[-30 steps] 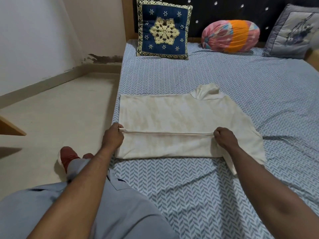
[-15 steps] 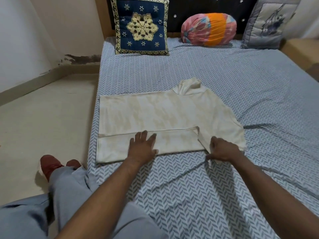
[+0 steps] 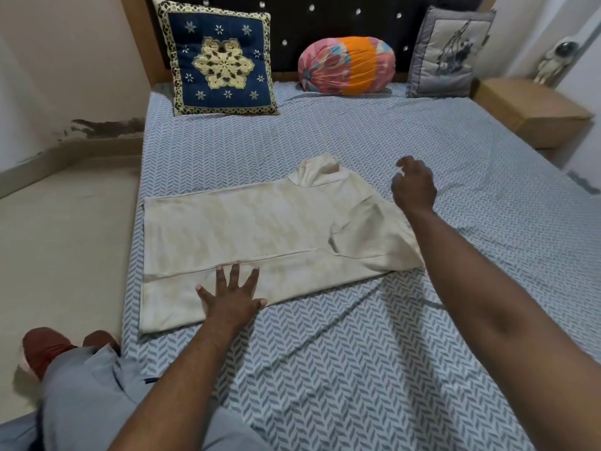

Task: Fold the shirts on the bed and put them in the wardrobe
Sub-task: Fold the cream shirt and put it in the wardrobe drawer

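A cream high-neck shirt point(image 3: 247, 229) lies flat on the bed point(image 3: 374, 336), its near long edge folded over and its near sleeve folded onto the body. My left hand point(image 3: 232, 294) presses flat on the folded near edge with fingers spread. My right hand point(image 3: 413, 187) hovers just past the shirt's right shoulder, fingers loosely curled, holding nothing.
A blue embroidered cushion point(image 3: 221, 60), a pink and orange bolster point(image 3: 346, 65) and a grey cushion point(image 3: 450, 53) stand along the headboard. A wooden bedside table point(image 3: 530, 112) is at the far right. Bare floor point(image 3: 65, 239) lies left of the bed, by my red shoe point(image 3: 42, 348).
My left hand let go of the fold and went flat on the shirt's near edge. My right hand folded the near sleeve onto the body, released it and lifted beyond the shoulder.
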